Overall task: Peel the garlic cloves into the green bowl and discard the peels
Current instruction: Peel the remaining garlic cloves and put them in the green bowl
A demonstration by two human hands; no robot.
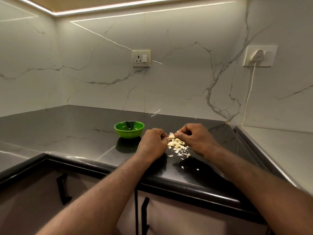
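Observation:
A small green bowl (129, 129) stands on the dark countertop, left of my hands. My left hand (153, 143) and my right hand (194, 138) are curled close together just right of the bowl. Between their fingertips they pinch a pale garlic clove (171, 135) with loose skin sticking up. Under and in front of the hands lies a heap of garlic peels (177, 146), with a few flakes scattered toward the counter's front edge. What lies inside the bowl is hidden from here.
The glossy black countertop (76, 136) runs into a corner with marble walls. A wall socket (141, 58) sits behind the bowl; a plugged cord (249, 92) hangs at the right. A grey surface (279, 150) adjoins on the right. Cabinet doors with black handles are below.

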